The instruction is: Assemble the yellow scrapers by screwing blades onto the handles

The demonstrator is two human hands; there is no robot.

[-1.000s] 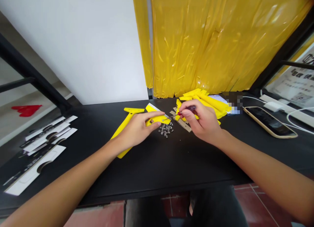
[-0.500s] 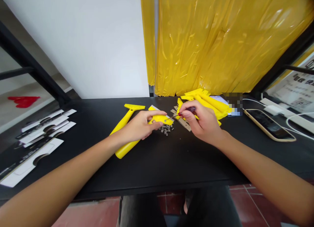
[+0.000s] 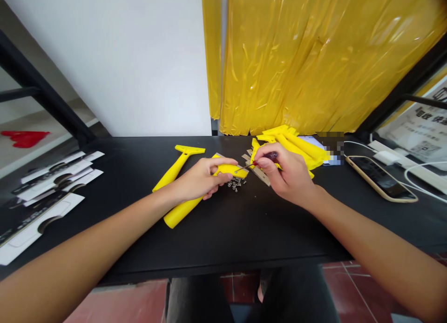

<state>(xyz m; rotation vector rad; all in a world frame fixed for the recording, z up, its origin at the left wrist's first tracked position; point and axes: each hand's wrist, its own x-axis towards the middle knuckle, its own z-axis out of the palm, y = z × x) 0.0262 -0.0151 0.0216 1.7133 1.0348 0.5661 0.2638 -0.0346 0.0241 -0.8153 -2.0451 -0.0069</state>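
My left hand [image 3: 200, 181] is closed around a yellow scraper [image 3: 183, 213], its thumb and fingers pinching the head while the handle slants down toward me. A metal blade edge shows along that head. In my right hand [image 3: 289, 178] is a screwdriver [image 3: 269, 158] with a dark red handle, and its tip meets a small screw on the scraper's head. Loose screws and nuts [image 3: 234, 185] lie just below the head. Flat grey-brown blades [image 3: 260, 175] rest partly under my right hand. Another yellow scraper [image 3: 171, 171] lies beyond my left wrist.
Behind my right hand is a pile of yellow scrapers [image 3: 300, 148]. A phone [image 3: 380, 178], white cables and a power strip [image 3: 408, 162] are at the right. Black and white card sleeves [image 3: 52, 220] lie at the left. A white panel [image 3: 146, 62] and yellow plastic sheeting [image 3: 296, 57] stand behind.
The view has shifted slightly. Both hands keep their grips, with the screwdriver tip still at the scraper's head; its handle looks barely turned, if at all.
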